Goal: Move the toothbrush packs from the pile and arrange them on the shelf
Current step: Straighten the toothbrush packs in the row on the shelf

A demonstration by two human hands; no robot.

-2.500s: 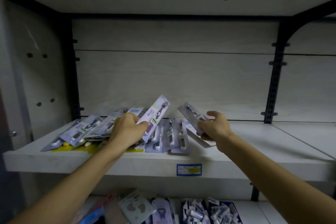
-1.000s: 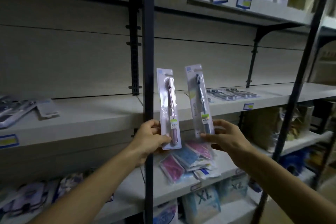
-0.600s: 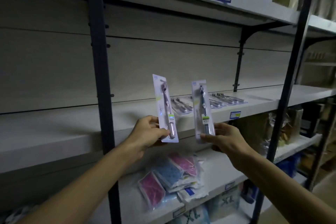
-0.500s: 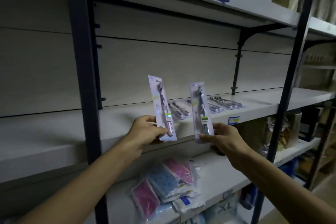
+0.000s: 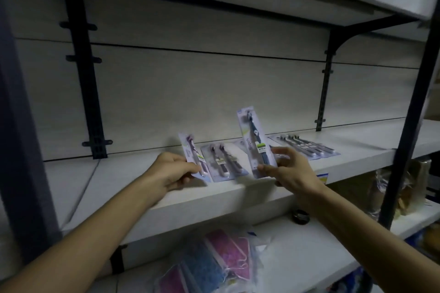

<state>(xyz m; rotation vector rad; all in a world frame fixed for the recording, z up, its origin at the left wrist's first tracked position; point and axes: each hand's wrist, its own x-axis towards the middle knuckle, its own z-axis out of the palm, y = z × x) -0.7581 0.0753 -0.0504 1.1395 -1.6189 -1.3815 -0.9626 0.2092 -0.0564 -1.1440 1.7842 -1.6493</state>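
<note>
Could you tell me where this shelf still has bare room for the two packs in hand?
The shelf is bare from the left bracket to the left hand. Laid packs crowd the middle; another row lies right of the right hand.

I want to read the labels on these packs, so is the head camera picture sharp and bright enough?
Head view: dim and grainy; the pack in the right hand is smeared by motion blur, the left hand pack soft too; wide-angle bending curves the shelf edges.
</note>
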